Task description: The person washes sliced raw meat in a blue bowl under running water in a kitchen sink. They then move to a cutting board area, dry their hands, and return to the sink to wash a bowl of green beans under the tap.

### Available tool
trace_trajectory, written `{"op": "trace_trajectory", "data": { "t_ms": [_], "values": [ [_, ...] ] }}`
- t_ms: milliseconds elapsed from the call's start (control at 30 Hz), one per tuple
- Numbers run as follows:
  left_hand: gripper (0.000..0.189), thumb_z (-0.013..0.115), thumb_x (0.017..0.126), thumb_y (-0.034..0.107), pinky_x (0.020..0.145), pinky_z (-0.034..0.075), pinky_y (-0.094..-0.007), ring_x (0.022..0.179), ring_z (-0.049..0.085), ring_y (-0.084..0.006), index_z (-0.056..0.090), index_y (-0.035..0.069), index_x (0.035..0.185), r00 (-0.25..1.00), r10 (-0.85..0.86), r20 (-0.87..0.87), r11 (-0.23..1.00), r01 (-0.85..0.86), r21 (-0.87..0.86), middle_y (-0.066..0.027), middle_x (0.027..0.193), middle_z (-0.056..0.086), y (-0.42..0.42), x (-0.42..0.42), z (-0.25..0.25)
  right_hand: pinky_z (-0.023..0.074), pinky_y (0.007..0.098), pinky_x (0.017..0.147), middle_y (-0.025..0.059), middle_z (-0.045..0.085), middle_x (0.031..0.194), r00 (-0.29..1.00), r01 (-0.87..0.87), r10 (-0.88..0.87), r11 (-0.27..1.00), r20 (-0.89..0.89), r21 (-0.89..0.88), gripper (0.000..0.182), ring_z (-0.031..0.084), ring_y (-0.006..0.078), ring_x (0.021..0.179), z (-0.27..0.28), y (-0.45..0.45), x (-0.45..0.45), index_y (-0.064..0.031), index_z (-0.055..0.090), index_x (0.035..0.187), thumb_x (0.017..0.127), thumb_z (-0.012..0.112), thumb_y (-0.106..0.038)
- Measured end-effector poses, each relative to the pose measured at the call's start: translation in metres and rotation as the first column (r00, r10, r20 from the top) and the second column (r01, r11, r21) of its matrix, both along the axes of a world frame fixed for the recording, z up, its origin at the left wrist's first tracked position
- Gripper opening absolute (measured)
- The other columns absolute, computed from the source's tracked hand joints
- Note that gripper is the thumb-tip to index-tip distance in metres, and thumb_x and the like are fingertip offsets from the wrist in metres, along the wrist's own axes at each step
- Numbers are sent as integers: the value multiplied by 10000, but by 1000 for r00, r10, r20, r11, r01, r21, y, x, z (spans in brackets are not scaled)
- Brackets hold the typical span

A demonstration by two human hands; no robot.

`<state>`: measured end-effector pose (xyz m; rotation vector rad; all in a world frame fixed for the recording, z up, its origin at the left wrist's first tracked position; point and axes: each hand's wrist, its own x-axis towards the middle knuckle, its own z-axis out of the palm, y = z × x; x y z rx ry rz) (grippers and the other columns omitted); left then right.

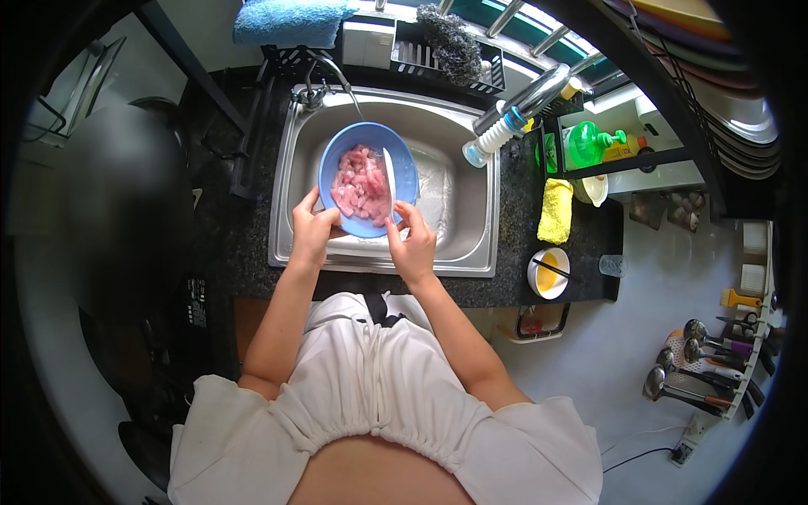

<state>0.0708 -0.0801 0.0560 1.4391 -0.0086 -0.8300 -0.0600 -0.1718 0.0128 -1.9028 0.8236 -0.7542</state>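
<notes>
A blue bowl (pixel 404 158) of cut raw pink meat (pixel 361 180) is over the stainless steel sink (pixel 454 240). On the bowl's near left side, my left hand (pixel 314 224) grips the rim, thumb at the edge and fingers partly hidden beneath. My right hand (pixel 413 240) is at the near right edge, pinching the lower end of a long, white, blade-shaped utensil (pixel 389 173). That utensil lies along the meat's right side; its exact kind cannot be told. The curved spout of a metal tap (pixel 341 76) ends just above the bowl's far rim.
Right of the sink, a yellow cloth (pixel 555 211) lies beyond a white bowl (pixel 541 284) of yellow liquid with chopsticks across it. A chrome pipe with a white ribbed spout (pixel 492 142) overhangs the sink's far right corner. Ladles (pixel 656 382) hang on the right wall.
</notes>
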Motion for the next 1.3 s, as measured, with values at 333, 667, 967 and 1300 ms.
{"op": "trace_trajectory", "data": {
  "t_ms": [333,667,967,1300],
  "values": [
    [516,448,605,-58,541,561,-301,632,608,-174,486,-59,1120,999,1,-34,1000,-1,6,-99,822,574,2,-1,-3,458,318,522,156,631,788,994,104,-107,969,-1,-226,292,601,236,608,-10,-18,-7,12,581,1043,752,570,1],
    [553,458,607,-50,517,545,-271,610,595,-144,476,-50,1159,999,24,-37,1000,-24,0,-96,815,586,2,-5,-7,468,346,484,160,565,562,959,21,-142,900,-247,-436,330,587,258,487,14,-33,-15,66,562,1057,747,553,-47],
    [643,466,634,-42,520,514,-255,595,554,-101,415,-12,1274,1000,7,10,1000,-7,3,-71,769,582,-3,-8,-2,454,383,494,198,560,579,973,-37,-17,973,-232,-230,340,591,302,508,27,-23,7,71,536,1087,781,524,-77],
    [644,472,612,-43,524,525,-250,603,571,-104,425,-25,1254,999,-15,42,999,13,34,-66,785,588,-7,-12,-7,461,405,508,172,579,597,959,-171,112,962,-262,-212,355,593,320,541,31,-20,13,78,470,1138,827,494,-93]
  ]
}}
